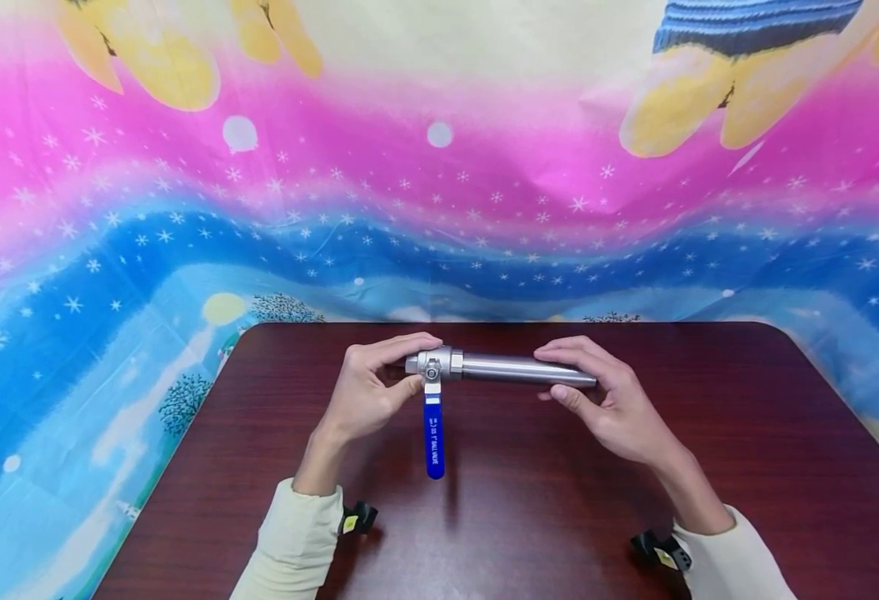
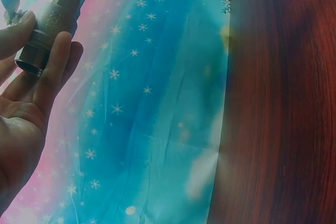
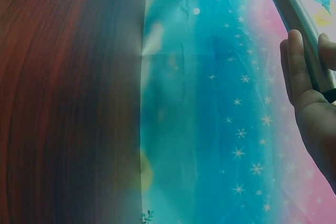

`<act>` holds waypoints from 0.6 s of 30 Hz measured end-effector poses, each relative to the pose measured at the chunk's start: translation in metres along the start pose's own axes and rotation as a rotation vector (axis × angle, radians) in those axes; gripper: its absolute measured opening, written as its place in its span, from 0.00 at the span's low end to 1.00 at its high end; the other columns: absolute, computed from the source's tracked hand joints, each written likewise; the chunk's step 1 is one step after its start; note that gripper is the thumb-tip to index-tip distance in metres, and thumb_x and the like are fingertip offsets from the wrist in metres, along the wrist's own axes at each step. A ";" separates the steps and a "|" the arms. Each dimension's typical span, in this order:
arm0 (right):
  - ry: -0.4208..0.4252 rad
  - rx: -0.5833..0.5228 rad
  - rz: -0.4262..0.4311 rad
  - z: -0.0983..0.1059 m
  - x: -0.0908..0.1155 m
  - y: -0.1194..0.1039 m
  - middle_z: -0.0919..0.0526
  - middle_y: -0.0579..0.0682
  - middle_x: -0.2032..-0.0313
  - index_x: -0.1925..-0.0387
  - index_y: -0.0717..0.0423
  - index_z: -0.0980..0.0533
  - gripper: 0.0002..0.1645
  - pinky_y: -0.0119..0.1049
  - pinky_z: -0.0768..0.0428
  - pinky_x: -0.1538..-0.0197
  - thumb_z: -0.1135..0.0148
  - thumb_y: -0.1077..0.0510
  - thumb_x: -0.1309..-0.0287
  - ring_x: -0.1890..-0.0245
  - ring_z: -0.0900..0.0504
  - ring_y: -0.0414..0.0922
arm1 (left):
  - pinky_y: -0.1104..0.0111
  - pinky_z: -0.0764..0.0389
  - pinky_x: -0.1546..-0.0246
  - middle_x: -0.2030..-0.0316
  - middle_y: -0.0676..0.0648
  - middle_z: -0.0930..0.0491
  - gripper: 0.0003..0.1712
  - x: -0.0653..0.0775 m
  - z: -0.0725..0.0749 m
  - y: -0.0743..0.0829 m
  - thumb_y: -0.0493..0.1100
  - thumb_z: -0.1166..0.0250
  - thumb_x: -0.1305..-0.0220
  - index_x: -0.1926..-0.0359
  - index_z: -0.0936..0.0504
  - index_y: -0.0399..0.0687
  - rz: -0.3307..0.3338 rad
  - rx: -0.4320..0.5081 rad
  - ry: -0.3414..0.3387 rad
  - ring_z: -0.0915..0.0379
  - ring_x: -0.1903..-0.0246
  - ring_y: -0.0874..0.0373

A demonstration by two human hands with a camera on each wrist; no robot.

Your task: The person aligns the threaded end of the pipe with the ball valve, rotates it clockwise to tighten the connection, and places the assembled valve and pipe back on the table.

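Two inward-turned hands around valved pipe

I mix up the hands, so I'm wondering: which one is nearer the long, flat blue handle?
The left hand. It grips the silver metal valve body where the blue handle attaches; the right hand is farther off, holding the tapered end of the silver metal tube.

Head view: bright, fairly even light; pale diffuse glare on table at lower middle, soft dark shadow beside blue handle; handle lettering legible; long highlight along metal tube, small glints on valve body. Wrist views: dimmer, hazy, fine detail soft; left hand, right hand shaded; backdrop near-white in upper corners
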State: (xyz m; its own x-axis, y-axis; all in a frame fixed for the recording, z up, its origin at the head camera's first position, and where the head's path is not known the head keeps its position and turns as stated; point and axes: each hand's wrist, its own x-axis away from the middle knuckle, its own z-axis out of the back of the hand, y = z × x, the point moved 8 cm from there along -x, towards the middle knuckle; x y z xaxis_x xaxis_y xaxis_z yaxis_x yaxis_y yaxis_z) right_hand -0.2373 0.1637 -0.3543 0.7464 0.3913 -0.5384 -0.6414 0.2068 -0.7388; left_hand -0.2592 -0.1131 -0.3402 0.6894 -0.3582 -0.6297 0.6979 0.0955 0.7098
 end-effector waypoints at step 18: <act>0.065 0.137 0.117 0.003 0.001 -0.008 0.17 0.52 0.45 0.48 0.55 0.12 0.31 0.22 0.18 0.49 0.26 0.82 0.51 0.48 0.16 0.36 | 0.73 0.13 0.62 0.44 0.35 0.12 0.29 -0.001 0.001 0.003 0.18 0.30 0.47 0.42 0.12 0.34 -0.009 -0.014 0.009 0.17 0.55 0.59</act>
State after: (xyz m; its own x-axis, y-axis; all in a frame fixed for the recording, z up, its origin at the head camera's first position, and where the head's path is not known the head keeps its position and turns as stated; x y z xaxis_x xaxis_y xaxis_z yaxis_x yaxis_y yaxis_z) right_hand -0.2323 0.1654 -0.3478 0.6727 0.3620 -0.6454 -0.7390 0.2851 -0.6104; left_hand -0.2575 -0.1135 -0.3372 0.6849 -0.3505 -0.6388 0.7066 0.1054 0.6997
